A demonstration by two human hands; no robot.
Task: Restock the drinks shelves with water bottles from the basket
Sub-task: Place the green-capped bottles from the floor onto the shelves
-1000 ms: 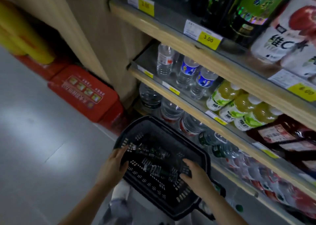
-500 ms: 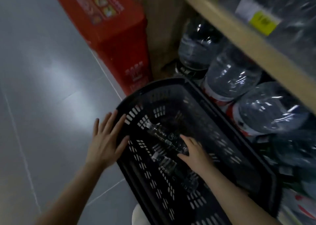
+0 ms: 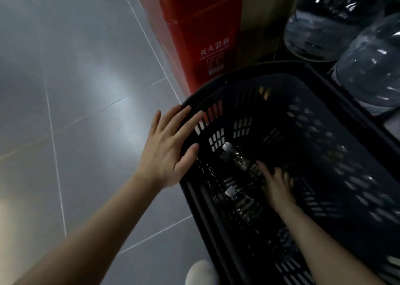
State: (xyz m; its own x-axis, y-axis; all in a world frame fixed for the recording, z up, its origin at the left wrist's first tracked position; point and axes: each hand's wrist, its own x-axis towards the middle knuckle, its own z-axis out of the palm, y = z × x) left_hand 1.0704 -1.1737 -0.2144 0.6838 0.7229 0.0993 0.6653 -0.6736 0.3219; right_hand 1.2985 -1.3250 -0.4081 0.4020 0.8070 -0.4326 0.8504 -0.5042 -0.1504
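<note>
the black basket (image 3: 324, 230) sits on the floor (image 3: 75, 111) beside the lowest shelf's big water jugs (image 3: 368, 68). the left hand (image 3: 168, 152) lies flat, fingers straight, on the basket's rim. the right hand (image 3: 278, 187) is down inside, fingers curling over one water bottle (image 3: 240, 159); whether it grips yet, i cannot tell. a second bottle (image 3: 242, 202) lies near it, so restocking looks unfinished.

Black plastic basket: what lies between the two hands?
Head view: between the left hand and right hand, the black plastic basket's slotted wall and a clear water bottle.
</note>
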